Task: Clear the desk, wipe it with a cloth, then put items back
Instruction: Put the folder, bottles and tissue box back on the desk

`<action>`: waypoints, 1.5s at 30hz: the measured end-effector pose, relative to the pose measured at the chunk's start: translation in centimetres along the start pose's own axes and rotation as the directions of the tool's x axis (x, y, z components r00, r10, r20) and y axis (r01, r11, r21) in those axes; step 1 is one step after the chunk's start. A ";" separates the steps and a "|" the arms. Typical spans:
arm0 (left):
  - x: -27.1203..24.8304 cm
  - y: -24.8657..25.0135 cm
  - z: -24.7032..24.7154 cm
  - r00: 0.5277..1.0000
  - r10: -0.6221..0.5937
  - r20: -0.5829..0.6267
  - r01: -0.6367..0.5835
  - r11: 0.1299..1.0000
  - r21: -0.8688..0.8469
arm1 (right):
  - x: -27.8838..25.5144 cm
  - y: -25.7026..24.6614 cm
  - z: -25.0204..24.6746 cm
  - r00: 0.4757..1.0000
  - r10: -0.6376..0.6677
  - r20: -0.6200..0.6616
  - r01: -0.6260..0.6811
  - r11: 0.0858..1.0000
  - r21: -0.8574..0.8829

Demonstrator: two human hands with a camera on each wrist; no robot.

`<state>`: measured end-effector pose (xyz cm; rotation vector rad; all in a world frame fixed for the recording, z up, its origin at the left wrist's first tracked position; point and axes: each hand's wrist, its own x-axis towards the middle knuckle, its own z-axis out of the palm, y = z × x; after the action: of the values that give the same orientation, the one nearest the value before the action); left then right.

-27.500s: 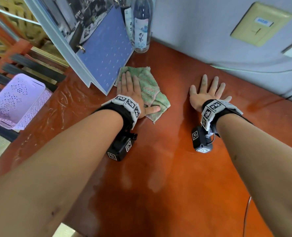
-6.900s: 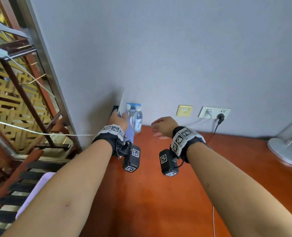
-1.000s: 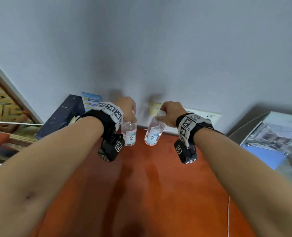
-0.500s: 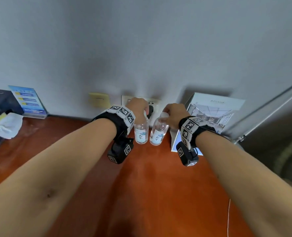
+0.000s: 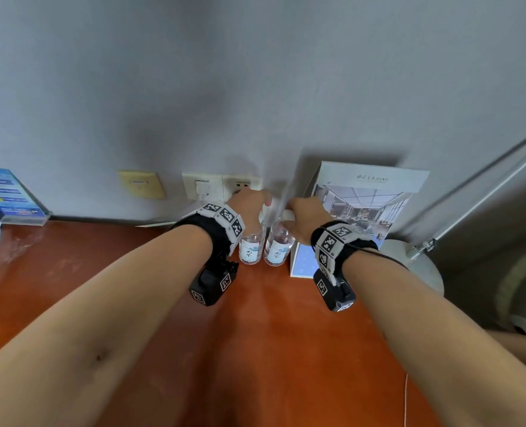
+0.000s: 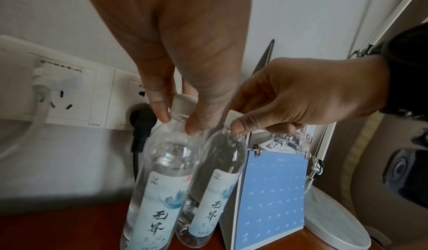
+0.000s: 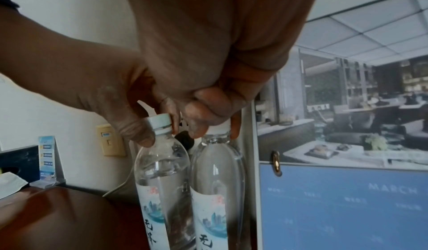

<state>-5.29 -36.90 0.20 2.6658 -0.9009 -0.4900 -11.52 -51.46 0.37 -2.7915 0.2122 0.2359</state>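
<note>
At the back of the desk (image 5: 255, 349), beside a calendar (image 5: 363, 204), the left hand (image 5: 249, 201) and right hand (image 5: 304, 217) each pinch the cap of a water bottle: left bottle (image 5: 250, 246), right bottle (image 5: 277, 248), standing side by side near wall sockets (image 5: 206, 186).

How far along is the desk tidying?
Nearly finished, it seems. The calendar already stands against the wall. The left hand and right hand each pinch a water bottle by its cap, side by side on the desk. Letting go looks next.
</note>
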 end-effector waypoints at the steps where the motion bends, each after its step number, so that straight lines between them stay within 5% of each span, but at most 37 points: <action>1: 0.2 0.1 0.1 1.000 0.004 0.004 -0.004 1.000 0.005 | 0.0 0.2 0.2 1.000 0.002 0.003 -0.002 1.000 0.007; 45: -0.8 0.2 0.3 0.995 -0.001 -0.100 0.003 1.000 0.019 | -1.2 -1.2 -0.5 0.991 -0.005 -0.133 0.007 1.000 0.015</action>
<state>-6.11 -36.65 0.19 2.6821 -0.8782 -0.3457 -12.43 -50.33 1.44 -2.7945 0.2362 0.0468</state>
